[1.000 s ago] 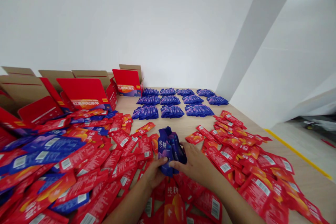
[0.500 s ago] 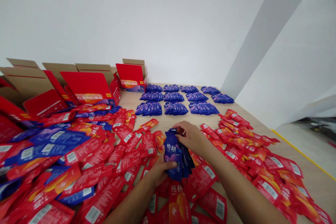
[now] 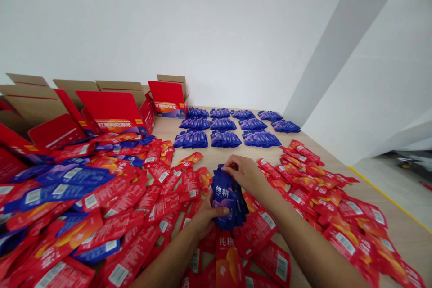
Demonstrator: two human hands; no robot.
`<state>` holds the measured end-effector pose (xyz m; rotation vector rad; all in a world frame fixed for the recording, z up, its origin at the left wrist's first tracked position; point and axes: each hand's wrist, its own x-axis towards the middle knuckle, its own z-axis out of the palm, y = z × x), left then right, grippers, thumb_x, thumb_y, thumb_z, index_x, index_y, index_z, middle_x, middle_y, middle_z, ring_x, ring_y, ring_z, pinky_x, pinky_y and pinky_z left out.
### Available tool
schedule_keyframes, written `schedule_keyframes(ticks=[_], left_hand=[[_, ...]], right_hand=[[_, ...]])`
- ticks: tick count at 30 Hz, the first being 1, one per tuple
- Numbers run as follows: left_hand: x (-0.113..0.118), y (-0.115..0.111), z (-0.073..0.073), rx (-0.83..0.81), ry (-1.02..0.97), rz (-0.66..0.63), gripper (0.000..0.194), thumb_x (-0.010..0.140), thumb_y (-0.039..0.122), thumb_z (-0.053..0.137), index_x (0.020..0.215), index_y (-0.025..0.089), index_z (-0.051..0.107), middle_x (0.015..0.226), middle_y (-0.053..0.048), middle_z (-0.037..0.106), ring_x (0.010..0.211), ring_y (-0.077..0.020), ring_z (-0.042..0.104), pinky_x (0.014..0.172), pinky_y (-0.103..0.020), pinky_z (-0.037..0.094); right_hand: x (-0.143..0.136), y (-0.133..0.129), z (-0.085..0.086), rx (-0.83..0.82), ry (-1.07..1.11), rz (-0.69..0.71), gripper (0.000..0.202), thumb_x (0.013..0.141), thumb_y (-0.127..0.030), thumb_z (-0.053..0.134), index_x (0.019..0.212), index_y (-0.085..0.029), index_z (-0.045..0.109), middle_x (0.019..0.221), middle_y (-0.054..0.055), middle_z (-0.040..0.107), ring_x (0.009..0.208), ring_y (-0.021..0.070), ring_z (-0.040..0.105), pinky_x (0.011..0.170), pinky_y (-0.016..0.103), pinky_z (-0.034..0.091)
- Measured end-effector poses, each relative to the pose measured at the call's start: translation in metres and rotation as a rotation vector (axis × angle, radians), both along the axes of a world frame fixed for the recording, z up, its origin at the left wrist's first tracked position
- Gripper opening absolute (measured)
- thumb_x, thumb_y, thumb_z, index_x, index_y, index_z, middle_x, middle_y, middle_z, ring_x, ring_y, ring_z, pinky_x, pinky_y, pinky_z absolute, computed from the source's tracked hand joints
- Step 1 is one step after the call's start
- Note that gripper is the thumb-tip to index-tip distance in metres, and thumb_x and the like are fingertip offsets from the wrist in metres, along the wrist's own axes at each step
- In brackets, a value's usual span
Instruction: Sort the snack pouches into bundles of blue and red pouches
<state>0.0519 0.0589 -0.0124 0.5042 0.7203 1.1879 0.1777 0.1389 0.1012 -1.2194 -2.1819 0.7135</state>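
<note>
A fanned bundle of blue pouches (image 3: pixel 224 195) is held upright in front of me, over a heap of red pouches. My left hand (image 3: pixel 205 213) grips the bundle from its lower left, thumb across the front pouch. At the top edge, my right hand (image 3: pixel 241 171) pinches the upper ends of the pouches between thumb and fingers. How many are in the bundle I cannot tell. Just below it lies a red pouch (image 3: pixel 230 261) with an orange print. Behind my hands, several fanned blue stacks (image 3: pixel 225 139) lie in rows on the table.
Open red cartons (image 3: pixel 111 108) with brown flaps stand along the back left. Mixed red and blue pouches (image 3: pixel 131 198) spread over the left side, and a long pile of red pouches (image 3: pixel 324 198) covers the right. A yellow strip (image 3: pixel 388 198) marks the table's right edge.
My right fingers have shifted slightly at the bundle's top, and the blue pouches there look a little more fanned. My left hand keeps its grip.
</note>
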Motion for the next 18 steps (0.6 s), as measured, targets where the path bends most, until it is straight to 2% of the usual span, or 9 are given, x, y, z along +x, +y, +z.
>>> schedule_keyframes(ticks=[4,8,10,15,18], left_hand=[[0.000,0.000,-0.002,0.007,0.006,0.004,0.073,0.047,0.009,0.081,0.114,0.021,0.055,0.090,-0.004,0.069,0.078,-0.0199,0.065,0.073,-0.031,0.050],[0.002,0.002,-0.005,-0.004,0.010,0.009,0.078,0.044,0.007,0.082,0.116,0.020,0.054,0.093,-0.006,0.069,0.081,-0.0213,0.065,0.076,-0.032,0.050],[0.002,0.002,-0.005,-0.008,0.018,0.005,0.079,0.043,0.007,0.082,0.116,0.019,0.053,0.093,-0.007,0.068,0.081,-0.0220,0.065,0.076,-0.033,0.050],[0.002,0.000,-0.001,-0.016,0.010,-0.025,0.073,0.044,0.008,0.081,0.111,0.019,0.055,0.091,-0.006,0.068,0.081,-0.0218,0.064,0.076,-0.033,0.050],[0.001,-0.001,0.001,-0.003,-0.002,-0.042,0.068,0.045,0.009,0.080,0.107,0.019,0.057,0.089,-0.005,0.068,0.082,-0.0209,0.064,0.076,-0.032,0.050]], right_hand=[[0.000,0.005,-0.007,-0.102,0.068,-0.029,0.010,0.078,-0.025,0.061,0.070,-0.018,0.061,0.064,0.000,0.063,0.059,0.0127,0.057,0.054,0.023,0.041],[0.002,0.009,-0.010,-0.300,0.166,-0.040,0.016,0.078,-0.029,0.060,0.067,-0.018,0.057,0.058,-0.003,0.056,0.052,0.0111,0.053,0.047,0.021,0.041],[0.003,0.009,-0.009,-0.325,0.165,-0.036,0.016,0.079,-0.028,0.057,0.067,-0.018,0.055,0.057,-0.004,0.053,0.052,0.0110,0.052,0.048,0.021,0.040],[0.000,0.007,-0.008,-0.013,-0.055,-0.057,0.028,0.086,-0.029,0.048,0.060,-0.019,0.049,0.056,-0.003,0.049,0.056,0.0119,0.046,0.053,0.023,0.031],[-0.002,0.007,-0.012,0.036,-0.106,-0.083,0.034,0.089,-0.029,0.043,0.057,-0.020,0.045,0.054,-0.003,0.047,0.054,0.0118,0.044,0.053,0.024,0.027]])
